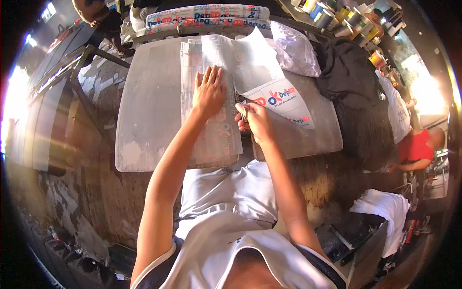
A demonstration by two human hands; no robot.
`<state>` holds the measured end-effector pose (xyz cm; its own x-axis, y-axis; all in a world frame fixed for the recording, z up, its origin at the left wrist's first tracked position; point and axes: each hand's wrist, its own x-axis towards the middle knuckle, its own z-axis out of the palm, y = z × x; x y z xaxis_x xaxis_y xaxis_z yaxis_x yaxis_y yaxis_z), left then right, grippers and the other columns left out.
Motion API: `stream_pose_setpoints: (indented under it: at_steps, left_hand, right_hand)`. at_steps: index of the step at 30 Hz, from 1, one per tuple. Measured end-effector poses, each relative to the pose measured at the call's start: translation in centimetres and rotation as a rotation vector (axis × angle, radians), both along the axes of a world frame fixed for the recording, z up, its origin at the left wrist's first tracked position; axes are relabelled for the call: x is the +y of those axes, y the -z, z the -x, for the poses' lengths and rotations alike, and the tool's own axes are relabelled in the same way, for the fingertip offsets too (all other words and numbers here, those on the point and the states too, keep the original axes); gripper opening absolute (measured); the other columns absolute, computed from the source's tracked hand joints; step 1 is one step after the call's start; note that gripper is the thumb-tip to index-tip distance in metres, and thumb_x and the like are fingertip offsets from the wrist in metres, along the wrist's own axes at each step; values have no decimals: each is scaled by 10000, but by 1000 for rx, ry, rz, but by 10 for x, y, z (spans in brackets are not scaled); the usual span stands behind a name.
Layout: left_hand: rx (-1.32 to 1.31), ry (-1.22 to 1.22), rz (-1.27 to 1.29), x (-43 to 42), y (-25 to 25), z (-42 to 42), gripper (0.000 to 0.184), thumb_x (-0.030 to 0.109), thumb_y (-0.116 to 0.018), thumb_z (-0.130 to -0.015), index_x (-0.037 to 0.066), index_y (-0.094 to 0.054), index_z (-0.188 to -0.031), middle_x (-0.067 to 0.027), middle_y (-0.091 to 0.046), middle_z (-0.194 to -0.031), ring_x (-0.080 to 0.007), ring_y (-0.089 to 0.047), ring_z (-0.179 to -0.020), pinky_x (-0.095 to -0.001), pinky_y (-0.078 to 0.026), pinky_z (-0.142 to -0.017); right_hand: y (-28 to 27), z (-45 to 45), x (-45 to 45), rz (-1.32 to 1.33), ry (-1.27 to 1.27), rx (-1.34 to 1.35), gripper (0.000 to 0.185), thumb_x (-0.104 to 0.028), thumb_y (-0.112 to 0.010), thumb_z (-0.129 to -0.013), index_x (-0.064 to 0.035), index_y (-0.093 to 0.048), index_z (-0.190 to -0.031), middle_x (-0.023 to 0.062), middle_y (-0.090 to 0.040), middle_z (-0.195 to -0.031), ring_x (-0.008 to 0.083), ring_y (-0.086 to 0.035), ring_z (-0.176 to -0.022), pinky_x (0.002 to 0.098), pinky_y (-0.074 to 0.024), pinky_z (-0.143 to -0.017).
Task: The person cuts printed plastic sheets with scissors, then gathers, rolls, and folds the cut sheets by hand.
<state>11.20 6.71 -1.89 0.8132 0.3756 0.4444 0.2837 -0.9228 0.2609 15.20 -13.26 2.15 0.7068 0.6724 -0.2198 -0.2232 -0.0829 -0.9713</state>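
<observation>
A printed sheet (288, 98) with "OK DepEd" lettering lies over the two grey boards, its upper part raised and folded. My left hand (210, 91) rests flat on the paler layered sheets (219, 135) on the left board, fingers spread. Beside the gap between the boards, my right hand (253, 119) is closed around a small metal tool (243, 112), which looks like scissors. The tool is at the edge of the printed sheet; its tips are hidden.
Rolls of printed sheet (207, 17) lie behind the boards. A white plastic bag (296, 48) and dark cloth (353, 86) are to the right. A person in red (415, 151) is at the far right. Containers (325, 19) stand at the upper right.
</observation>
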Motion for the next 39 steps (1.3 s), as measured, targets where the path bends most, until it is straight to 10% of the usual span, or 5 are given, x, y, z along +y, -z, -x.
stream_pose_setpoints:
  at_steps: [39]
  left_hand:
    - [21, -72, -6, -4, -2, -1, 548, 316, -446, -1049, 103, -449, -1554, -168, -343, -1657, -326, -270, -1558, -547, -138, -1274]
  right_hand:
    - [1, -14, 14, -33, -31, 9, 324, -358, -707, -1002, -59, -613, -919, 34, -665, -757, 78, -606, -588, 238, -500, -525]
